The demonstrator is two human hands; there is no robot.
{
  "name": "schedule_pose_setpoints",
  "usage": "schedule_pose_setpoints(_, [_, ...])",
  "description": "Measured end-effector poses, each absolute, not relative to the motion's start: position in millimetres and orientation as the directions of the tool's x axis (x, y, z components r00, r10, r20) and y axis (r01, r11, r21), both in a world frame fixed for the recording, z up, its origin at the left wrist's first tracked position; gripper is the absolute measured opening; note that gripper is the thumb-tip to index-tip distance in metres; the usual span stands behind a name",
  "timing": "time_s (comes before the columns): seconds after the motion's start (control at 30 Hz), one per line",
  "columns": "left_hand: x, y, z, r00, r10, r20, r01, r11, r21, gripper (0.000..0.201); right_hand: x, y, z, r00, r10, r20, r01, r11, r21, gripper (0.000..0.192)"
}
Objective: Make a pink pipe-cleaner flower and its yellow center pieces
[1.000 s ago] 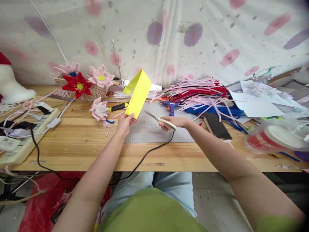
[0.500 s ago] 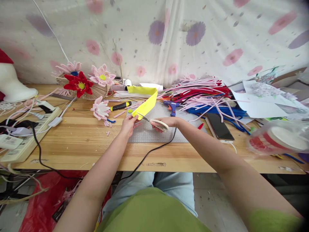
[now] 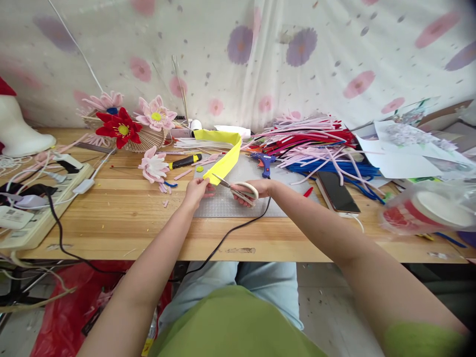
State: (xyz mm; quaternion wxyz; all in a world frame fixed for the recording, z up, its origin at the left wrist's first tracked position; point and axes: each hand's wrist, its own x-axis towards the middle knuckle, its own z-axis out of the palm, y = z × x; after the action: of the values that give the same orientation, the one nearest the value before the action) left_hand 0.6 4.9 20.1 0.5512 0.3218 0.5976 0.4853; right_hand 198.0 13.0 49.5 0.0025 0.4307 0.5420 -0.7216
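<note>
Above wooden table (image 3: 122, 213), yellow strip (image 3: 225, 163) bridges hands, scissors (image 3: 238, 190) biting.

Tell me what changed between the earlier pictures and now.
The yellow strip, held upright a second ago, has tipped back and now droops toward the table. The right hand brought the scissors leftward to the strip's near end, beside the left hand. Both grips stayed; the glue gun, phone and flowers did not move.

The 2 bare forearms reach forward and come close together. The left hand (image 3: 195, 191) pinches with its fingertips, the right hand (image 3: 256, 189) is curled closed.
</note>
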Motion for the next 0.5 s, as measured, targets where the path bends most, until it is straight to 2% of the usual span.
schedule_pose_setpoints(0.23, [2.2, 4.4, 21.2, -0.144, 0.901, -0.408, -0.229, 0.371, 0.9, 0.01, 200.0, 12.4, 58.4, -0.658, 0.392, -0.643, 0.557, -0.32, -0.766, 0.053])
schedule_pose_setpoints(0.5, [4.6, 0.0, 20.4, -0.148, 0.905, -0.4, -0.247, 0.358, 0.901, 0.009, 199.5, 12.2, 56.2, -0.658, 0.38, -0.65, 0.548, -0.35, -0.759, 0.055])
